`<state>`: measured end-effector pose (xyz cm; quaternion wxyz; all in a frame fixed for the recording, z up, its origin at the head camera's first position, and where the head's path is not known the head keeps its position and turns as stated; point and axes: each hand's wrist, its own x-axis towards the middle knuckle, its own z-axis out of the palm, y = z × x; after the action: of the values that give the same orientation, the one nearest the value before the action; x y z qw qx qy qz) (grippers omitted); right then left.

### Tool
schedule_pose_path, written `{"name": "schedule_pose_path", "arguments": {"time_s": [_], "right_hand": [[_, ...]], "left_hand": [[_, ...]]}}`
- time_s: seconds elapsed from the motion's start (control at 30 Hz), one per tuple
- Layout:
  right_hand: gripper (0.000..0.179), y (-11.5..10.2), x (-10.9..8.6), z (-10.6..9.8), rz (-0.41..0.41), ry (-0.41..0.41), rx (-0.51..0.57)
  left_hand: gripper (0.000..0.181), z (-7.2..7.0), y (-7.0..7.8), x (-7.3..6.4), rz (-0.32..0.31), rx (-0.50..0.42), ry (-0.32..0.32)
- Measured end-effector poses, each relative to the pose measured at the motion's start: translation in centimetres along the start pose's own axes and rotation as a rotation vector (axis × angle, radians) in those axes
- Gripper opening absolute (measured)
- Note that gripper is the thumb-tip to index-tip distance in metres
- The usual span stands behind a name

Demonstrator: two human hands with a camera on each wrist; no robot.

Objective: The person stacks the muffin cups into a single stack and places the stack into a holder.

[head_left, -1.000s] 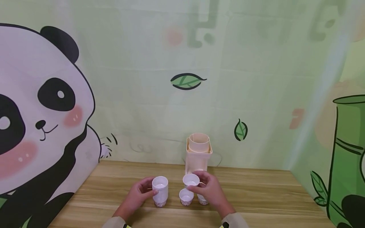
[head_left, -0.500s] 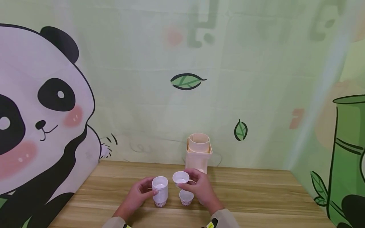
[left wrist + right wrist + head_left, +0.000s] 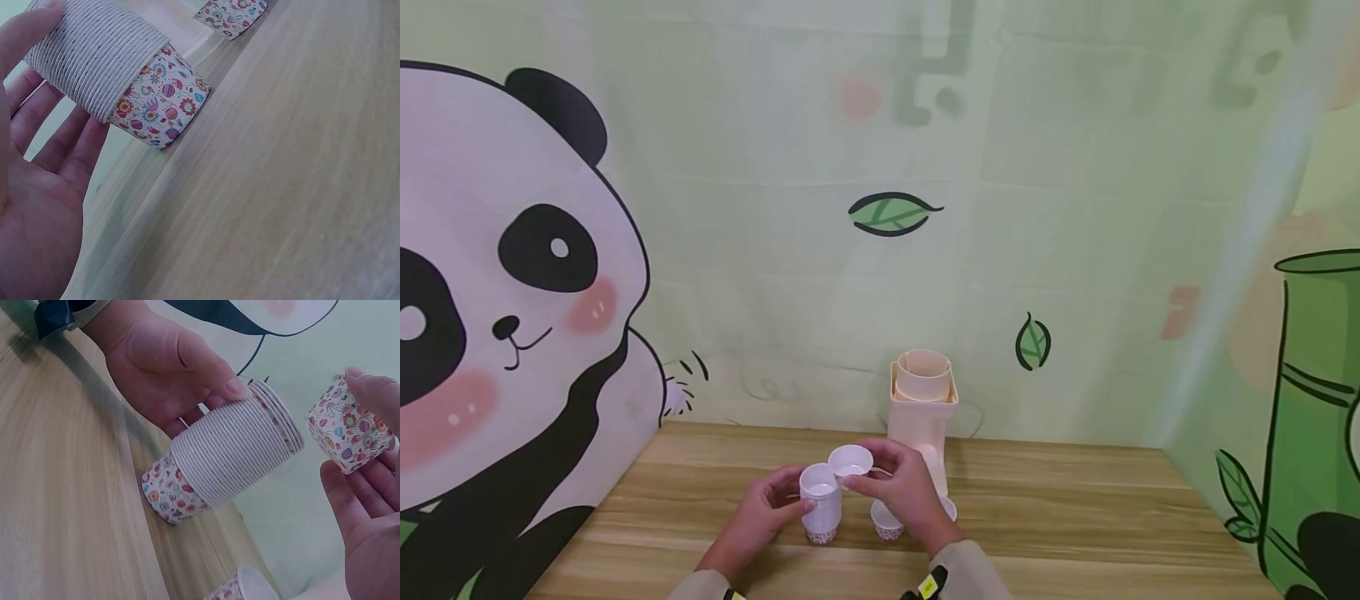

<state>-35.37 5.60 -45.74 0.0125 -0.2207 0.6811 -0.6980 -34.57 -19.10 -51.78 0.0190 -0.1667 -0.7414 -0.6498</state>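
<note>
In the head view, a tall stack of nested small paper cups [image 3: 822, 510] stands upright on the table. My left hand [image 3: 771, 506] grips its side, thumb in front and fingers behind. Ribbed white rims and a floral-printed bottom cup show on the stack [image 3: 231, 456] in the right wrist view. Between thumb and fingers, my right hand [image 3: 906, 492] holds a single floral paper cup [image 3: 851, 461], mouth up, just right of the stack's top. The right wrist view shows a gap between this cup [image 3: 350, 428] and the stack.
Another paper cup [image 3: 887, 521] stands on the wooden table [image 3: 1075, 517], right of the stack. One more cup [image 3: 951, 507] is mostly hidden behind my right hand. A pale pink cup-holder-like stand [image 3: 917, 425] with a round top is at the back, before the panda-printed backdrop [image 3: 775, 292].
My right hand has carried its cup left, from above the loose cups to beside the top of the stack. My left hand and the stack have stayed in place.
</note>
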Motion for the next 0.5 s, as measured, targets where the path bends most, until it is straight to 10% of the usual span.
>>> {"name": "schedule_pose_path", "arguments": {"time_s": [0.5], "right_hand": [[0.054,0.5,1.3,2.2,-0.012,-0.052,0.049]], "left_hand": [[0.054,-0.1,-0.2,0.2,-0.042,0.014,0.017]]}}
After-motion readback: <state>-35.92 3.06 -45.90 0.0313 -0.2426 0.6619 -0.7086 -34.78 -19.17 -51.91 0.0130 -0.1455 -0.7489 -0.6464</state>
